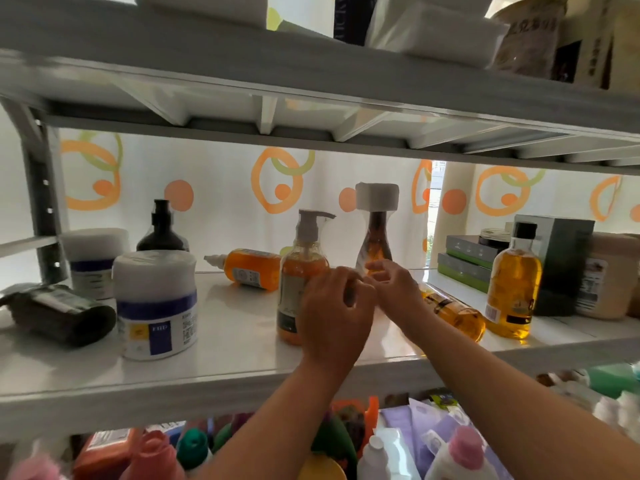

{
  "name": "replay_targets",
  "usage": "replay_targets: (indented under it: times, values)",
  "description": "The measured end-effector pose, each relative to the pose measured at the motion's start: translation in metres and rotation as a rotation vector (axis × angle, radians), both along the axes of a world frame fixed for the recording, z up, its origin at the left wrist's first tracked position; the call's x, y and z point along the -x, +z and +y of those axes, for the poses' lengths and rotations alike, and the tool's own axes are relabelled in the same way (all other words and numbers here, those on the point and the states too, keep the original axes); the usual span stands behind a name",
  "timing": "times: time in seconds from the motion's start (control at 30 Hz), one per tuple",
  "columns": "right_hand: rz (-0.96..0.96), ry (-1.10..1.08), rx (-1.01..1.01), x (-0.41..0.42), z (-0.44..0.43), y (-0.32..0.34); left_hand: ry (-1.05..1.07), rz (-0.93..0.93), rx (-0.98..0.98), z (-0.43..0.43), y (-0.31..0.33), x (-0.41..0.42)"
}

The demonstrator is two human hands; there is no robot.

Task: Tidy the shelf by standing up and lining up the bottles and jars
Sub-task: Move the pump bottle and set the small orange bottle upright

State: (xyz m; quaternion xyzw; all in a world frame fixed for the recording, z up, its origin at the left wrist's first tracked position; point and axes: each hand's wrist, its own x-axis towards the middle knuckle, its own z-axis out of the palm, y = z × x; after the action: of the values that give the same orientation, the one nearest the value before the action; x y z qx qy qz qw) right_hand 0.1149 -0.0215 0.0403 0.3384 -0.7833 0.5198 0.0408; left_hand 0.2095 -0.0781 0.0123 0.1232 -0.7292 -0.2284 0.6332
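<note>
One head-worn view, close in, faces the middle shelf [221, 344] slightly upward, beyond both hands [337, 313].

Shelf board [225, 341]: white, smooth, glossy; reflects light along the front edge.
Frame upright [43, 202]: grey painted metal, punched holes, matt.
Pump bottle [301, 282]: clear plastic, amber contents, shiny film wrap around the pump head.
Tall narrow bottle [375, 237]: clear, glossy, with a white matt cap.
Lying amber bottle [453, 311]: clear, glossy, paper-like label.
Standing amber bottle [514, 285]: transparent, glossy, black cap.
White jars [156, 303]: opaque plastic, sealed in crinkled shiny film.
Dark bottle [162, 230]: opaque, semi-gloss.
Stacked boxes [465, 258]: matt cardboard.
Curtain [221, 188]: thin translucent cloth, printed.
</note>
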Motion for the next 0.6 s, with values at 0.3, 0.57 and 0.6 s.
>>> replay_targets:
  times: [0.3,0.57,0.6]
  values:
    - [-0.166,0.264,0.004,-0.071,-0.034,-0.021,-0.264,-0.199,-0.654,-0.065,-0.004,-0.05]
    - [-0.028,0.149,0.005,-0.072,-0.026,-0.022,-0.254,-0.388,-0.54,-0.051,-0.001,-0.059]
    - [-0.034,0.152,0.012,-0.071,-0.023,-0.022,-0.248,-0.395,-0.531,-0.051,-0.001,-0.059]
